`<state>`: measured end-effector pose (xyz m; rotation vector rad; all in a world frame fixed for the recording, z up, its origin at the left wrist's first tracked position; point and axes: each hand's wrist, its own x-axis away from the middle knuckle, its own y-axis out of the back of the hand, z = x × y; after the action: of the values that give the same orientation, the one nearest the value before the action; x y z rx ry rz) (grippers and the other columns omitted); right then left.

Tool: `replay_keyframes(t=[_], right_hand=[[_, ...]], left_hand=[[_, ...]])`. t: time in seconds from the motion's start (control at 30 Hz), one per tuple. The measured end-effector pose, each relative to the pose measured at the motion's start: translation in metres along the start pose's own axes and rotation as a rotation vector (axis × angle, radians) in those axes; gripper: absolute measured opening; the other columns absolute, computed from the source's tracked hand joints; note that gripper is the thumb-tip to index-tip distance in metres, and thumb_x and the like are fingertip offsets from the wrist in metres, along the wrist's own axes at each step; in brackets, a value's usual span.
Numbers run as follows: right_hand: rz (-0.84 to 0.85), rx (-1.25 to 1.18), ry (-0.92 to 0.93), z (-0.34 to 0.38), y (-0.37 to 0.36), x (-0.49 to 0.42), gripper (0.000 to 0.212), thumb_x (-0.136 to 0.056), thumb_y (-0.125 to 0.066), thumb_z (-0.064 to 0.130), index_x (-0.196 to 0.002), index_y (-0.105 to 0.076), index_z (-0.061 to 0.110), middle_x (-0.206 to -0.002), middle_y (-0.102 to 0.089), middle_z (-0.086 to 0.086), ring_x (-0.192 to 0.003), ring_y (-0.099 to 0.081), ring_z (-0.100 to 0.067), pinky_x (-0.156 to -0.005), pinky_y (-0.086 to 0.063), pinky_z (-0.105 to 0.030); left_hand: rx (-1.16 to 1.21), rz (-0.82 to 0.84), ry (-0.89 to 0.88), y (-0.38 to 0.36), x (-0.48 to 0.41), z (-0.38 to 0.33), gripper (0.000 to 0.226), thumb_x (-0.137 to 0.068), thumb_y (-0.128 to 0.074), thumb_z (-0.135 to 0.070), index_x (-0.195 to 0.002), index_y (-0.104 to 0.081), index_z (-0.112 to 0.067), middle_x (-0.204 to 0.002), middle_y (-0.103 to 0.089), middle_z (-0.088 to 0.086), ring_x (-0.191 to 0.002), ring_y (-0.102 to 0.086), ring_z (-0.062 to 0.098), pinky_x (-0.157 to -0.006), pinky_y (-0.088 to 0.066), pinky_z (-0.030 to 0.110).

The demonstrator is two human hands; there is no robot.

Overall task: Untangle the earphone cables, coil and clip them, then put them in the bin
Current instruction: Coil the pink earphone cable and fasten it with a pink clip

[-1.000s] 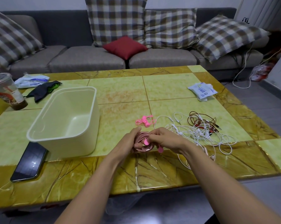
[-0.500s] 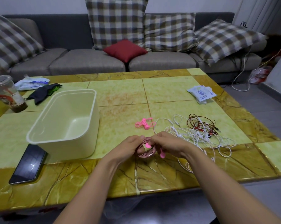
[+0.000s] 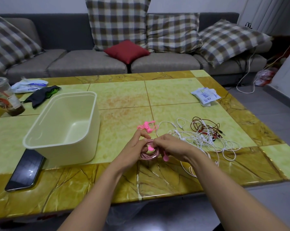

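Pink cable (image 3: 149,153) is held in a coil above the tabletop (image 3: 124,97), gripped by the left hand (image 3: 132,150) so the loops cannot spring apart. A pink clip (image 3: 151,148) is pinched against it by the right hand (image 3: 170,145). The bin (image 3: 64,129) is set at nine o'clock, likely for an easy drop. White cables (image 3: 199,139) are seen tangled at three o'clock.

Cup (image 3: 2,97) cut off at left; fingers (image 3: 159,140) hide perhaps half the pink coil (image 3: 149,154).
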<state>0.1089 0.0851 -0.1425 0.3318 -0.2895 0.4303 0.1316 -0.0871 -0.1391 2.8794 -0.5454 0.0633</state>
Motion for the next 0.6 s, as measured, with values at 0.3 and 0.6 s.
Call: replay_keyframes(t=[0.3,0.6], right_hand=[[-0.009,-0.082,0.033,0.001,0.003,0.0,0.019,-0.072,-0.059,0.03,-0.062,-0.064,0.014,-0.062,-0.044,-0.01,-0.049,-0.038,-0.018,-0.045,-0.03,-0.029],[0.112,-0.174,0.0,0.005,0.003,0.001,0.047,-0.098,-0.038,0.026,-0.06,-0.063,0.023,-0.061,-0.023,0.003,-0.055,-0.02,-0.013,-0.052,-0.02,-0.029]], left_hand=[[-0.299,0.02,-0.2,0.006,-0.006,0.014,0.03,-0.086,-0.063,-0.046,-0.108,-0.047,-0.034,-0.082,-0.07,0.002,-0.089,-0.062,0.031,-0.093,-0.046,0.056],[-0.141,-0.03,-0.225,0.005,-0.005,0.01,0.027,-0.092,-0.054,-0.047,-0.094,-0.047,-0.021,-0.076,-0.062,0.015,-0.064,-0.049,0.015,-0.061,-0.037,0.033]])
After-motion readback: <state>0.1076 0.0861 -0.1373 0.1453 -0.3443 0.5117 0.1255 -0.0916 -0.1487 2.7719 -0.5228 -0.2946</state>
